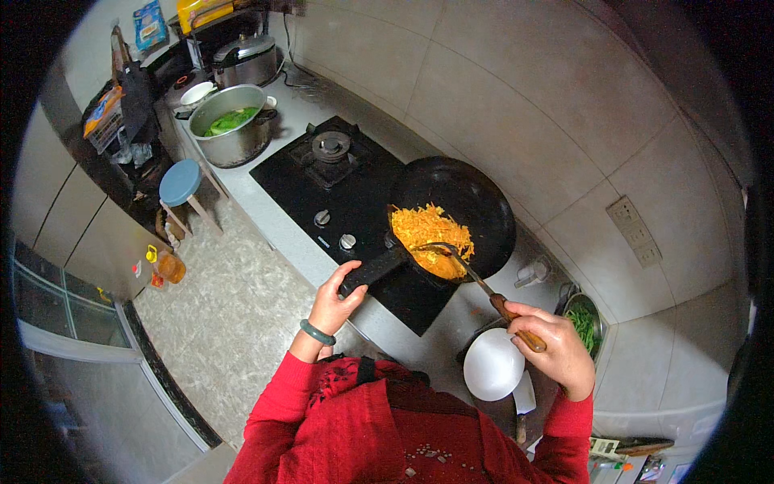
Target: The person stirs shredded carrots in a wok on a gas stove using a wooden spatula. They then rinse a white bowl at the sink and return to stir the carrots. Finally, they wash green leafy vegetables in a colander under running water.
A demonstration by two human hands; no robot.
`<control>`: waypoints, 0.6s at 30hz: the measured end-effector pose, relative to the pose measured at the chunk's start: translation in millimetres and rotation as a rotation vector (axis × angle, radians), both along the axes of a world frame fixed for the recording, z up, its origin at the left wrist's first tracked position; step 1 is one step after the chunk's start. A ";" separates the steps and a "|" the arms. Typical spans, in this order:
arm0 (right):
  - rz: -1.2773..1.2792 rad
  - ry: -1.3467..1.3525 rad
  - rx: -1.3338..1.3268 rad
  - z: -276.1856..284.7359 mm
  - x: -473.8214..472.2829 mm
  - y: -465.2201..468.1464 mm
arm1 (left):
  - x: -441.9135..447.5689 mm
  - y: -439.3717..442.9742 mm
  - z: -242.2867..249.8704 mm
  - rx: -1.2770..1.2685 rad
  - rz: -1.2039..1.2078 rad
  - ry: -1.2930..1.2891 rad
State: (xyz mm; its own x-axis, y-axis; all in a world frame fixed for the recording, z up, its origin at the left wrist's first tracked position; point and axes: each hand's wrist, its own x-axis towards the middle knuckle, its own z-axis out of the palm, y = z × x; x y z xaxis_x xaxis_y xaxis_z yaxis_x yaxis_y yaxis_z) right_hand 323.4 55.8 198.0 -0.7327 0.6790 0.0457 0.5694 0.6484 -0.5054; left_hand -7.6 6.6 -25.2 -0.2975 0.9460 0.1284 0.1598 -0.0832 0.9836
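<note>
My left hand (332, 302), with a green bangle on its wrist, grips the end of the black handle (378, 272) of a wok (465, 193). The wok sits over the near part of a black gas hob (417, 302). Shredded orange food mixed with yellow bits (429, 227) lies heaped on the handle side of the wok. My right hand (556, 345) is closed around the wooden handle of a metal cooking spatula (481, 281). Its head rests in the food and is partly covered. Below my right hand stands a white bowl (494, 364), beside a cleaver (525, 393).
A metal pot (233, 142) with leafy greens stands beyond the free burner (331, 147). A lidded pot (247, 60) is behind it. Chopped greens fill a metal bowl (597, 348) at right. A blue-topped stool (181, 183) and an oil bottle (168, 266) stand on the floor.
</note>
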 end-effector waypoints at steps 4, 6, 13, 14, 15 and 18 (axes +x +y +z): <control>-0.130 -0.003 0.058 -45.2 -18.3 17.6 | 0.9 0.2 -2.3 -0.029 0.007 -0.008; -0.149 0.169 0.092 -63.1 -25.0 35.0 | 1.3 -0.3 -2.1 0.003 0.003 -0.002; -0.150 0.142 0.097 -4.4 24.0 -8.2 | -1.1 -0.3 -4.0 -0.009 0.003 0.040; -0.184 0.110 0.002 6.1 29.2 -20.1 | -0.5 -0.1 -5.4 0.006 0.003 0.023; -0.143 0.078 0.017 11.7 31.2 -26.0 | -0.2 -0.1 -6.6 0.006 0.006 0.014; -0.058 0.034 0.080 1.5 20.5 -23.9 | -0.7 -0.2 -9.3 0.013 0.009 0.011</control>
